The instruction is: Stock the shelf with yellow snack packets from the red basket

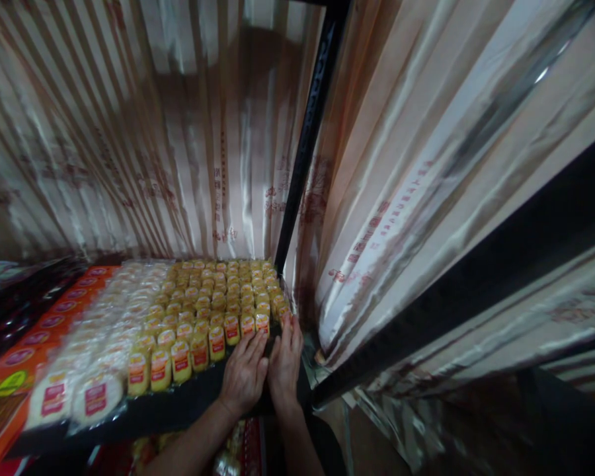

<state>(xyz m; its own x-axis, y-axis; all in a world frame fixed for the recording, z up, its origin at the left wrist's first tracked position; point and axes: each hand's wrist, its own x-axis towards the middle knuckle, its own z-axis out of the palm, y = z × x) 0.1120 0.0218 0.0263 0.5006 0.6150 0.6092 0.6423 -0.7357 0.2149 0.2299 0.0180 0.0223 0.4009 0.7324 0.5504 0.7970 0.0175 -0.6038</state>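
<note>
Holding your left hand (242, 375) and right hand (284, 365) nearly together at yellow packets (203, 306) — ranked tightly, likely bracing one another; whether you grip any, cannot tell.

glossy clear plastic on yellow packets (213, 304), satiny cloth-like curtains (193, 158)

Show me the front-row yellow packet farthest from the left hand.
The leftmost front-row yellow packet, beside a large white packet; every other yellow packet in that row sits closer to the left hand.
</note>
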